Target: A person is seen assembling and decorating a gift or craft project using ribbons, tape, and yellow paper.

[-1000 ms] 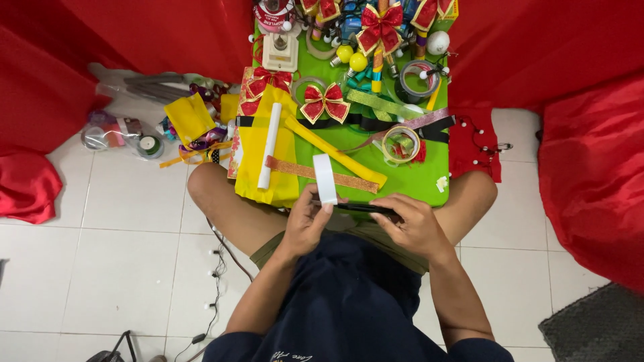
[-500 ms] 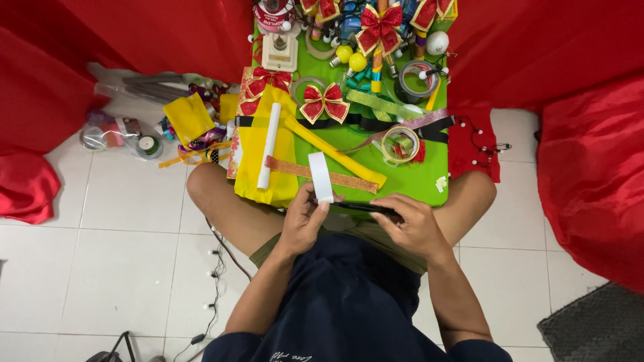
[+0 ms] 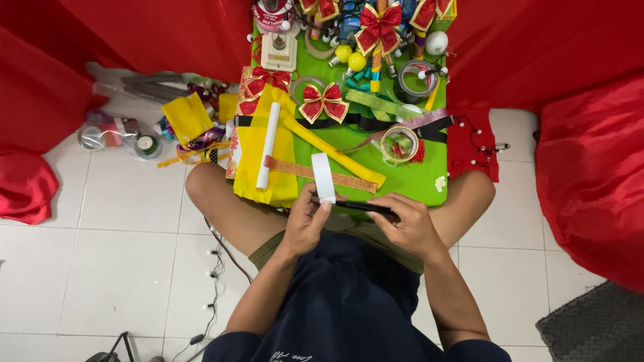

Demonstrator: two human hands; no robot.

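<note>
A rumpled red cloth lay on the white tiled floor. The left hand pinched a flat white strip, now more upright than half a second before. The right hand gripped a thin black strip at the glossy green table's near edge.

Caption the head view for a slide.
Both hands, left hand and right hand, hold a black strip and white strip over a cluttered green table.

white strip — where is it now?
Head view, near edge of the green table: the white strip stands up from the left hand, crossing the orange glitter ribbon.
</note>
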